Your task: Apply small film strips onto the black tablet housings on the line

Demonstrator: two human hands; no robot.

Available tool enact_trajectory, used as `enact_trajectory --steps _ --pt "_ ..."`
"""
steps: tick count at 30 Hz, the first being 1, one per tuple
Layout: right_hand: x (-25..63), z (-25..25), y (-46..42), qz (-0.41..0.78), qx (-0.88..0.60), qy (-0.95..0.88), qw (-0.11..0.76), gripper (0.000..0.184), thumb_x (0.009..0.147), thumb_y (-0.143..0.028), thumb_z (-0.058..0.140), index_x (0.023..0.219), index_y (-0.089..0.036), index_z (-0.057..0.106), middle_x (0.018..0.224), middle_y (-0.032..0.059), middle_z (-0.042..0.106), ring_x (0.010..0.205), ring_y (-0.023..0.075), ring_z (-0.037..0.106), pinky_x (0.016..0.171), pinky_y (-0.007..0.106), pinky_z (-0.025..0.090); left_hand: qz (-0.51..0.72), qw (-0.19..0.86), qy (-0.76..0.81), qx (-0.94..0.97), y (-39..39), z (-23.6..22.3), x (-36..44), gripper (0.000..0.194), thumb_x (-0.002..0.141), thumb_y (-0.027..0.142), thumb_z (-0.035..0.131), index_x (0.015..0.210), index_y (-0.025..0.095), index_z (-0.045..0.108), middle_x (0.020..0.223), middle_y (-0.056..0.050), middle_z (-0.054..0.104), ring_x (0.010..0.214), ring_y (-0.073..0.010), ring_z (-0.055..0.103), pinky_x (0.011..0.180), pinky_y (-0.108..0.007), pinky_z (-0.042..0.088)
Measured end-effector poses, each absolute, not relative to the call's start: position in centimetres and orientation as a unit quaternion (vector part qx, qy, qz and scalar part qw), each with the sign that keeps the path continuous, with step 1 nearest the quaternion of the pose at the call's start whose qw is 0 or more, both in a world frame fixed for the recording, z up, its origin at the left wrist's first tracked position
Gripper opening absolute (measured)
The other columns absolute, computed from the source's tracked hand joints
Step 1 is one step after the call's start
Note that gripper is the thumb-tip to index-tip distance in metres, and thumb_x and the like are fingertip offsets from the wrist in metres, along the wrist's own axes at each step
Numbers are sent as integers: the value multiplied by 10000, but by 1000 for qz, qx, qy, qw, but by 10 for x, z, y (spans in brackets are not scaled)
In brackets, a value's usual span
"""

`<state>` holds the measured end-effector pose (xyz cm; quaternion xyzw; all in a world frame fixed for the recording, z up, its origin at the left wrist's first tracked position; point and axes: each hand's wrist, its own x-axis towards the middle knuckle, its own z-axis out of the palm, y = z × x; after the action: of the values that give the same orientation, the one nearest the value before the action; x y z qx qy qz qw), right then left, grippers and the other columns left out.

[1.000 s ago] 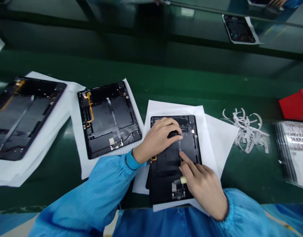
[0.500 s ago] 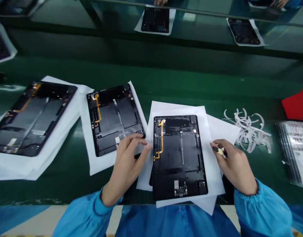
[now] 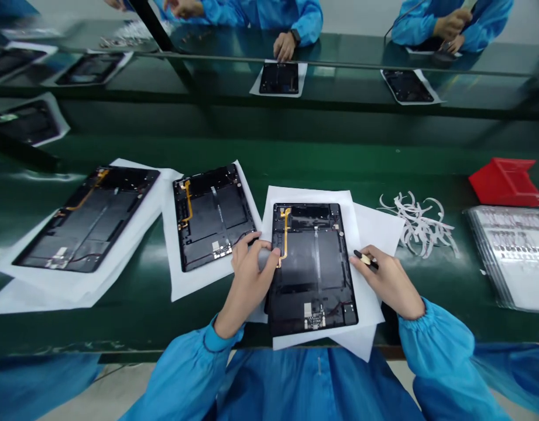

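An open tablet housing [image 3: 304, 292], black inside with an orange flex cable down its left side, lies on white sheets in front of me. My left hand [image 3: 249, 272] is at its left edge, thumb tip against the rim near the flex cable, fingers curved and apart; a grey patch shows between them, too unclear to name. In my right hand [image 3: 390, 280], by the right edge, a short black-and-cream stick-like tool [image 3: 364, 258] is held between thumb and fingers. A second tablet housing [image 3: 208, 234] lies tilted on a white sheet to the left.
Further left is another tablet housing [image 3: 89, 228] on stacked sheets. Curled white strips [image 3: 421, 225] lie to the right, near a red bin [image 3: 501, 181] and stacked clear trays [image 3: 515, 280]. Across the raised shelf, co-workers' hands [image 3: 284, 45] are at other housings.
The view has tilted up, bringing co-workers into sight. My left hand has come against the tablet housing's left edge, and my right hand with the tool is closer to its right edge.
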<state>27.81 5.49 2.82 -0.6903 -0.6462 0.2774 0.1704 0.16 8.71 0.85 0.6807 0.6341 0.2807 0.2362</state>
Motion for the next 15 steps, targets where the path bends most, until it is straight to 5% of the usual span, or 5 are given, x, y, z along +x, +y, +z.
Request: enact_trajectory --steps 3,5,8,11,15 --pt "278 26 53 293 -684 -643 180 263 935 -465 509 892 -226 608 764 5 676 645 179 621 585 266 406 327 325 617 638 87 15 6 141 913 360 514 880 223 526 1107 -75 555 1178 -261 504 989 -423 395" --pt "280 25 53 306 -676 -640 202 272 937 -461 504 872 -218 609 744 -2 660 654 172 614 601 259 409 326 382 602 621 85 22 9 161 938 383 472 903 227 495 866 -23 593 846 -191 604 740 -310 481" --pt "284 20 55 303 -677 -618 260 292 932 -465 506 858 -202 611 729 -5 642 638 155 594 601 246 415 324 423 596 601 91 37 10 205 956 425 426 952 225 467 601 59 492 506 -120 469 488 -214 375" --pt "288 12 59 276 -689 -592 315 283 930 -446 505 853 -195 611 711 -8 632 600 143 571 567 237 410 364 434 614 550 122 56 -2 304 881 507 528 970 217 500 551 83 436 450 -101 418 436 -185 315" --pt "286 1 62 239 -688 -591 346 182 928 -333 495 896 -205 621 781 6 677 671 163 625 632 244 452 428 382 637 515 212 77 -28 355 807 507 637 976 198 590 686 51 557 578 -119 537 504 -191 402"
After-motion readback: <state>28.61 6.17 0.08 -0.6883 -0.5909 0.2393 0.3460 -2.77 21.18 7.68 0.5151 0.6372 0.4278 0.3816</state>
